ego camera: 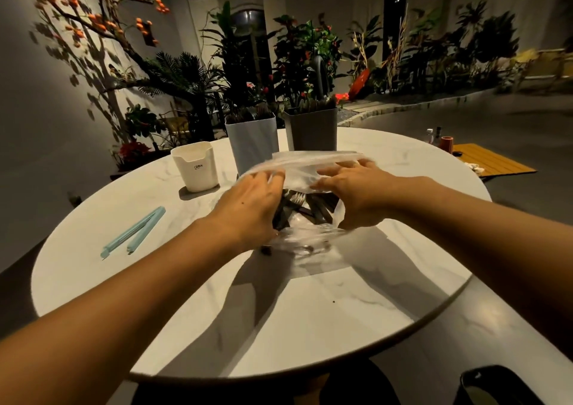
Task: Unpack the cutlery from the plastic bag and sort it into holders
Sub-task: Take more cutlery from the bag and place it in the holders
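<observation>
a clear plastic bag [310, 169] lies on the middle of the round white table, its mouth pulled wide open and its upper edge lifted. inside it lies dark-handled cutlery [313, 207] in a loose heap, a fork's metal tines showing among the handles. beyond the bag stand three holders: a low white holder [195, 169] at the left, a tall pale blue holder [251, 141] and a tall grey holder [311, 128], both tall ones already holding cutlery.

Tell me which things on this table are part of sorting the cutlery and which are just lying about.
Part of the job:
plastic bag, gripped by left hand and right hand
cutlery inside it
white holder
light grey holder
dark grey holder

Just lying about:
blue clip
orange cup
</observation>
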Motion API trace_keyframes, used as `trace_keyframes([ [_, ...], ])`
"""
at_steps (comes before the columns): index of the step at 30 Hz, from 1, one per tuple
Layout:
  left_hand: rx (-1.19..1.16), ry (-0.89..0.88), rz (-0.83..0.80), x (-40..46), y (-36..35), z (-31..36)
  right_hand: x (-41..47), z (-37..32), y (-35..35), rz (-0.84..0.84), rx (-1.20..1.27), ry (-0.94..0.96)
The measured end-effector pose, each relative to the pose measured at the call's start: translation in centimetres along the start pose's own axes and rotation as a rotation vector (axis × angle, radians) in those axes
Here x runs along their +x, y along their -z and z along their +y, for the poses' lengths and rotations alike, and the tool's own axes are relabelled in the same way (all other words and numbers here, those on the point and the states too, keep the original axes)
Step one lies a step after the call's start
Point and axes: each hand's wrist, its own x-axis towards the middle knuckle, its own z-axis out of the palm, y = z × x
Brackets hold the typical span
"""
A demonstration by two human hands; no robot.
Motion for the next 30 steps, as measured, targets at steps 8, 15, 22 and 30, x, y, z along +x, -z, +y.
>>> trace_keyframes([
  [8,-0.01,0.072,-0.085,-0.8,0.7,-0.9,3.2,-4.5,-0.4,-0.065,0.434,-0.08],
  [15,-0.113,0.083,-0.138,-1.6,0.1,-1.7,5.2,-6.6,-2.2,-0.184,0.386,-0.032],
  [22,-0.121,0.129,-0.119,-1.7,0.3,-2.1,5.1,-6.9,-1.9,-0.139,0.24,-0.118],
  [30,-0.135,0.148,-0.092,-1.8,0.2,-1.7,6.4,-9.0,-1.9,-0.004,0.342,-0.458],
])
